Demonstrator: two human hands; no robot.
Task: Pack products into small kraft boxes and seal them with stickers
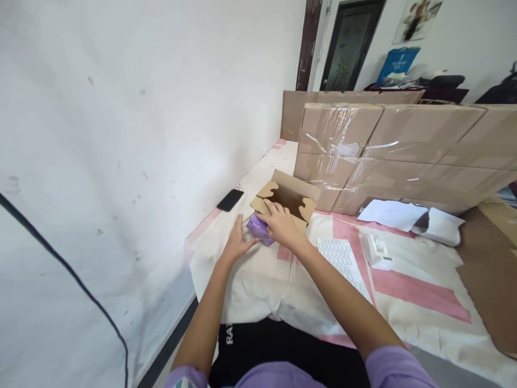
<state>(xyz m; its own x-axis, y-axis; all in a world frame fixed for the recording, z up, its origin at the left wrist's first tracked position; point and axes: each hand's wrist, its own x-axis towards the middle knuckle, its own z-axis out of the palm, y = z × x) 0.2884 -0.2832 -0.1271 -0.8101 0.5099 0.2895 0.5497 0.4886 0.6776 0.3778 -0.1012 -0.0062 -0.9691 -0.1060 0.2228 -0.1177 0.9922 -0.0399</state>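
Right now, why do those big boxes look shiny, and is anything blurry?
In the head view, light glares off clear tape on the stacked boxes; also in the head view, the purple package looks soft, its markings unreadable.

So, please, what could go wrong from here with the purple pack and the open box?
The right hand lies across the near edge of the box, so pressing down might bend the cardboard or shift the box. The phone lies close to the table's edge, so a nudge could perhaps send it over. The printed sheet lies beside the right arm, which might drag it.
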